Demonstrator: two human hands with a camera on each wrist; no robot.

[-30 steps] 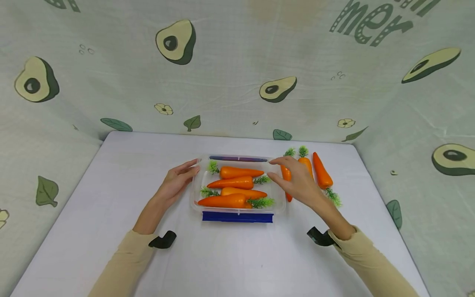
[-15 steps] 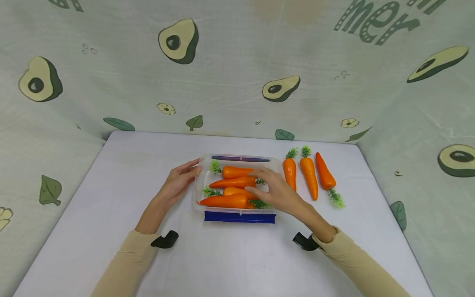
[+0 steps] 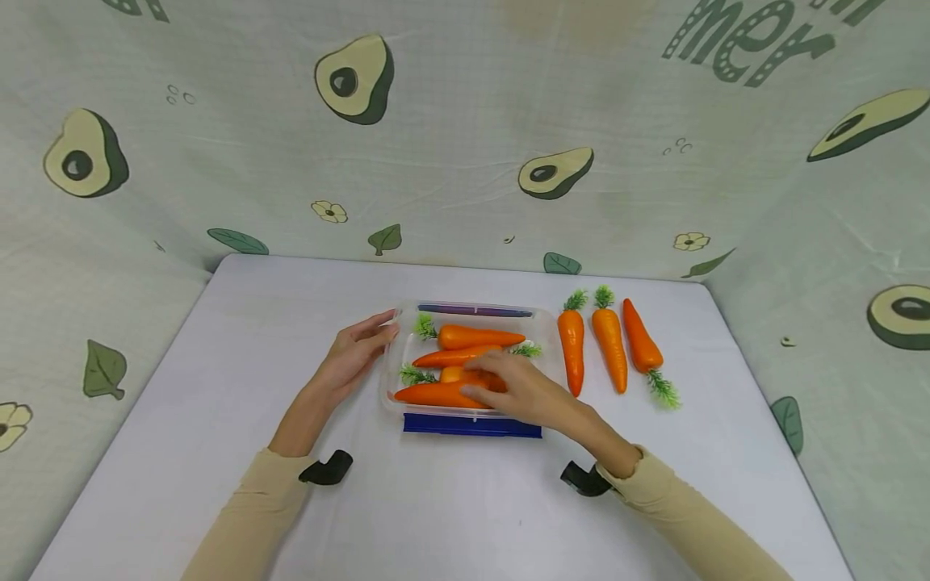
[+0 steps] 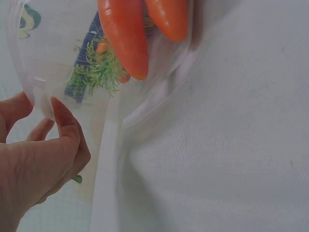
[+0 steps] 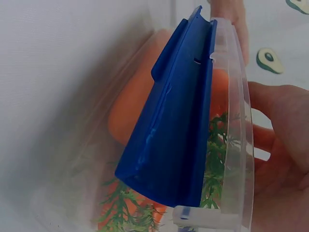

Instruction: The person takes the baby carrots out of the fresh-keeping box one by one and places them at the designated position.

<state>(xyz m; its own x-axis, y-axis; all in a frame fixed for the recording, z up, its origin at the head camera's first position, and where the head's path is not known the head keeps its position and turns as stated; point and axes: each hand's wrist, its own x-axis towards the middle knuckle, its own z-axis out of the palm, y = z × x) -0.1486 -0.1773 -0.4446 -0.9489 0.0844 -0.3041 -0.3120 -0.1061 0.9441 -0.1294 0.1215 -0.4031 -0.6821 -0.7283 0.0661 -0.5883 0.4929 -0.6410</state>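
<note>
A clear plastic food container [image 3: 387, 379] holds several orange toy carrots with green frilly tops. My left hand [image 3: 353, 355] is at its left side; in the left wrist view, the thumb and fingers pinch the container's edge. My right hand [image 3: 525, 389] reaches over the near right part of the box, thumb and index finger apart. Its fingertips are down at the two nearest carrots, the front carrot [image 3: 433, 394] and the one behind it [image 3: 451, 374]. In the right wrist view, the container's wall and blue clip flap [image 5: 169, 130] partly hide the right hand's fingers.
Three loose carrots lie right of the container: a left one [image 3: 571, 349], a middle one [image 3: 610, 345] and a right one [image 3: 643, 339] with its top toward me. The container's blue flap [image 3: 472, 425] hangs folded out along the near side. A printed cloth [image 3: 450, 145] backs the white table [image 3: 291, 282].
My right hand has moved left and down from the container's right edge onto the near carrots inside. The left hand stays at the container's left edge. The head view has shifted slightly.
</note>
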